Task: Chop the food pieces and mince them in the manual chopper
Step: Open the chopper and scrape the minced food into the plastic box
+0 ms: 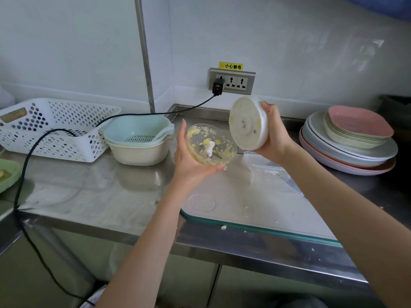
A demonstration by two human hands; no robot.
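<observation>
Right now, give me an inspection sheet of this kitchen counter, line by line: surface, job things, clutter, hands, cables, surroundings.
Surface: steel counter, smeared; cutting board carries yellow crumbs.
Job's things: chopper bowl, tilted, with minced yellow food and the blade post inside; chopper lid off, underside toward the camera.
Clutter: white basket, stacked colander bowls, plate stack, clear plastic container, green dish at the left edge.
Hands: left hand cradles the bowl from below; right hand grips the lid.
Cables: black cord runs from the wall plug across the basket and over the counter edge.
Surroundings: socket panel with yellow warning label; white wall.
</observation>
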